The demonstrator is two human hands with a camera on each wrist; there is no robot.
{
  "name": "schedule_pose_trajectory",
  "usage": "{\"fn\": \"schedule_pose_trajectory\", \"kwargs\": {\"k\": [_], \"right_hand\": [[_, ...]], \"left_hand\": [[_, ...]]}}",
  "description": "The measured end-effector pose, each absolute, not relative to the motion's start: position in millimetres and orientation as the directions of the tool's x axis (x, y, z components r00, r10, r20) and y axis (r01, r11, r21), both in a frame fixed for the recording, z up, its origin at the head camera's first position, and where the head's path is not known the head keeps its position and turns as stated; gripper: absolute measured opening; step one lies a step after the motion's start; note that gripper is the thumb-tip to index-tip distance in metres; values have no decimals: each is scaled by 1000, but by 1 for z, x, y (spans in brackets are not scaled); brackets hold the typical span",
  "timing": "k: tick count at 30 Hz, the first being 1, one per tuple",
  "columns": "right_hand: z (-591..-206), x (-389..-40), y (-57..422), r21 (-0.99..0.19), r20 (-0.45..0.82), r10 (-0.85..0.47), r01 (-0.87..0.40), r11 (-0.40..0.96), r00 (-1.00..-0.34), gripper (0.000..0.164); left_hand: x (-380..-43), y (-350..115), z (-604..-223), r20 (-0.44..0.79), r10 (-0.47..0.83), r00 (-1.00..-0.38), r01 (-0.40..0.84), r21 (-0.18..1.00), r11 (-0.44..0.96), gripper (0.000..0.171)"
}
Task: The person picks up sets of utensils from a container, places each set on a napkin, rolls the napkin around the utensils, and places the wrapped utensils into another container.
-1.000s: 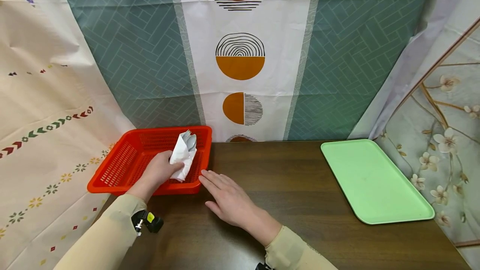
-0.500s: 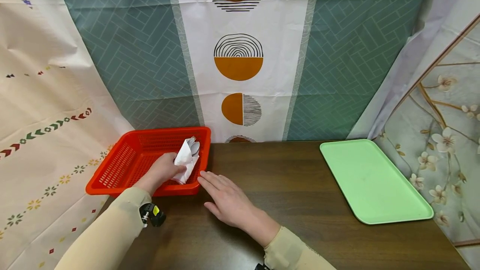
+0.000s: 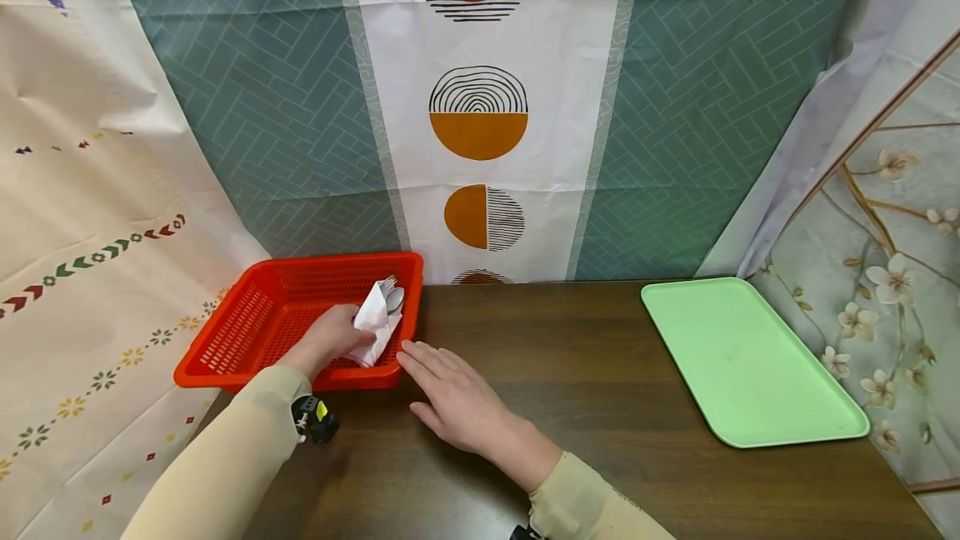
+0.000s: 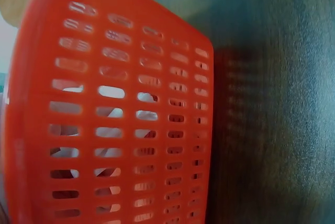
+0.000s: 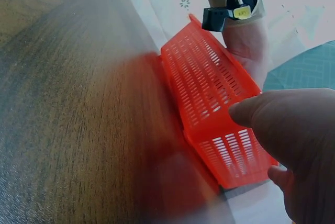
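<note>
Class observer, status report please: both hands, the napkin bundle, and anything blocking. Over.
Left hand grips napkin bundle inside red basket. Right hand flat on table, fingertips by basket's near corner. Green tray far right. Nothing blocking.

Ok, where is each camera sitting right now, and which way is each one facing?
Head: above the table, looking forward and down at the red basket, green tray, left hand gripping a napkin bundle, right hand flat.
Left wrist: beside the basket wall; no body shows.
Right wrist: low over the table, toward the basket; fingers and left wrist show.
All share the basket.
</note>
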State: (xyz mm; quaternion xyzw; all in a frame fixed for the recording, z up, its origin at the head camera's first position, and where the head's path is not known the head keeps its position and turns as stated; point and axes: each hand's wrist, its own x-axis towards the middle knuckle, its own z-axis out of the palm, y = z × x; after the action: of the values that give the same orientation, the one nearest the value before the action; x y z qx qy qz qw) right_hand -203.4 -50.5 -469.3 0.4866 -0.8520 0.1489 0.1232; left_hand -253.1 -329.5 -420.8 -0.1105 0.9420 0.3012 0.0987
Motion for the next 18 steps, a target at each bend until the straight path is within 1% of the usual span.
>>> {"fn": "schedule_pose_trajectory", "kwargs": {"k": [5,9,12,18], "right_hand": [[-470,-203,-51,-118,358,-795,-868,482,-490,73],[-470,-204,-51,-110,367,-792,-869,483,-487,72],[-470,-205,-51,-120,363,-792,-867,483,-491,72],[-469,-206,-50,-142,351,-793,-865,481,-498,73]], "left_hand": [[-256,-331,-423,-285,-153,-946,-289,530,797,62],[-260,-331,-428,-289,-145,-946,-283,520,806,61],[-263,-332,-430,-285,-142,-948,-276,516,811,59],[-263,-330,-428,-305,-145,-941,-291,514,807,60]]}}
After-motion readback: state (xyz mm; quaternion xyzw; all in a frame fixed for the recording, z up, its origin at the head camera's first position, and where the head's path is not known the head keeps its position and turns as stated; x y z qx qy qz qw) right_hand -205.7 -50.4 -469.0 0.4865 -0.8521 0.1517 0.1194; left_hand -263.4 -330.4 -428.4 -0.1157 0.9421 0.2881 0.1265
